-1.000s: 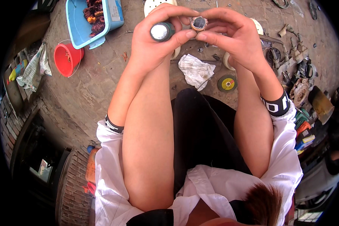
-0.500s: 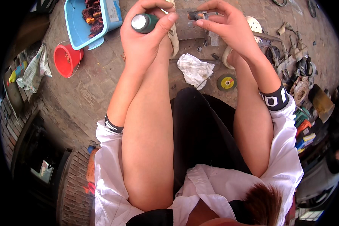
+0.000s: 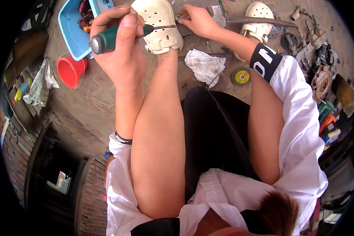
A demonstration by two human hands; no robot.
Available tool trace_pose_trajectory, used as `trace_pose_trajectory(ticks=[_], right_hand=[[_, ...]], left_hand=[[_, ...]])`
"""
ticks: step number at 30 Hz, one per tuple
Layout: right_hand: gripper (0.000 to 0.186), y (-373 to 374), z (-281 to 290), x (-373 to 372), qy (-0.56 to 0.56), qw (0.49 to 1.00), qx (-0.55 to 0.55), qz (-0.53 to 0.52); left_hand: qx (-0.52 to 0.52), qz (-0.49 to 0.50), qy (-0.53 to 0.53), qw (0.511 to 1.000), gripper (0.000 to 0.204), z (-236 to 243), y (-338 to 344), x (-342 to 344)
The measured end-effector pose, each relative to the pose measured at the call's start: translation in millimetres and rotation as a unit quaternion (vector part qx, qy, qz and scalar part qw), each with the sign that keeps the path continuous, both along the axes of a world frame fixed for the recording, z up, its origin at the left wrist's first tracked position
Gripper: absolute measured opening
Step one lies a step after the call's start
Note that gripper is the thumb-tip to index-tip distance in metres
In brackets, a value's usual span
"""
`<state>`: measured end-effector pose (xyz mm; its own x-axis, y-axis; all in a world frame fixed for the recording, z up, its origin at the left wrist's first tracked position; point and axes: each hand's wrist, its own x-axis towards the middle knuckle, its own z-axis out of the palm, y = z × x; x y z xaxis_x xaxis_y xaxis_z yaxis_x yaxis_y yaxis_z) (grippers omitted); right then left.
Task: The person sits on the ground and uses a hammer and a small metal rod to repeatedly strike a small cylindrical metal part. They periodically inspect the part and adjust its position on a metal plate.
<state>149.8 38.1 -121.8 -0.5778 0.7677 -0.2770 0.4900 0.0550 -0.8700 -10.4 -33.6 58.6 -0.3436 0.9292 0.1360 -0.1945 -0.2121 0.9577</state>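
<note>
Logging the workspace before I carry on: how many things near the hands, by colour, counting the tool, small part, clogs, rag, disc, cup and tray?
Green: 1, the screwdriver in the left hand
Grey: 1, the small metal part at the right hand
Cream: 2, clogs
White: 1, rag
Yellow-centred: 1, disc
Red: 1, cup
Blue: 1, tray
Total: 8

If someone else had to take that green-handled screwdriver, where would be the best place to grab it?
Grip the green-handled screwdriver by its thick round handle, coming from the blue tray side, where the butt end sticks out free of the left hand. The thin metal shaft points the other way, across the white clog, and looks too slim to hold firmly.
</note>
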Motion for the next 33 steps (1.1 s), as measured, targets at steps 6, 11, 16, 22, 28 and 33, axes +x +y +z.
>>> trace_pose_trajectory(ticks=[6, 11, 16, 22, 28, 33], right_hand=[[0.018, -9.9, 11.6, 0.2, 0.003, 0.988, 0.142, 0.061], [0.014, -9.5, 5.4, 4.6, -0.019, 0.981, 0.180, 0.075], [0.020, -4.9, 13.0, 9.5, -0.013, 0.986, 0.161, 0.035], [0.030, 10.7, 58.0, 19.8, 0.112, 0.985, 0.066, 0.112], [0.035, 11.2, 30.1, 9.9, 0.083, 0.991, 0.084, 0.070], [0.040, 9.6, 22.1, 12.6, 0.091, 0.980, 0.177, 0.024]], left_hand=[[-0.030, -0.006, -0.002, 1.000, 0.016, 0.8, -2.3, 6.7], [-0.023, -0.009, -0.006, 1.000, 0.017, 0.6, 2.5, 8.2], [-0.025, -0.055, 0.001, 0.998, 0.016, -26.6, 7.2, -2.2], [-0.075, -0.151, 0.165, 0.972, 0.015, -54.8, 43.4, -2.2], [-0.131, -0.240, 0.174, 0.946, 0.017, -67.7, 80.3, 27.4], [-0.156, -0.218, 0.185, 0.946, 0.017, -71.6, 82.5, 31.6]])
